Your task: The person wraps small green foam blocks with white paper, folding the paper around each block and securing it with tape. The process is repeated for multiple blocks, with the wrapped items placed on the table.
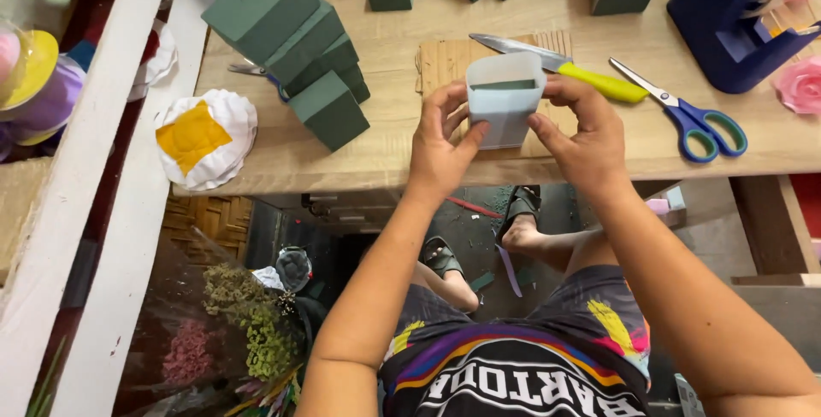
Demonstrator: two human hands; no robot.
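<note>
Left hand (440, 139) and right hand (581, 130) pinch a pale square pot (505, 100) holding green foam (505, 85), near table (342, 156) edge.

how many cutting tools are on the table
2: a yellow-handled knife lying just behind the white container held in both hands, and blue-handled scissors to its right. Something half hidden under the green foam blocks may be another.

light wooden table (359, 156) | white wooden slats (111, 126) at left | dark littered floor (479, 220) beneath
</note>
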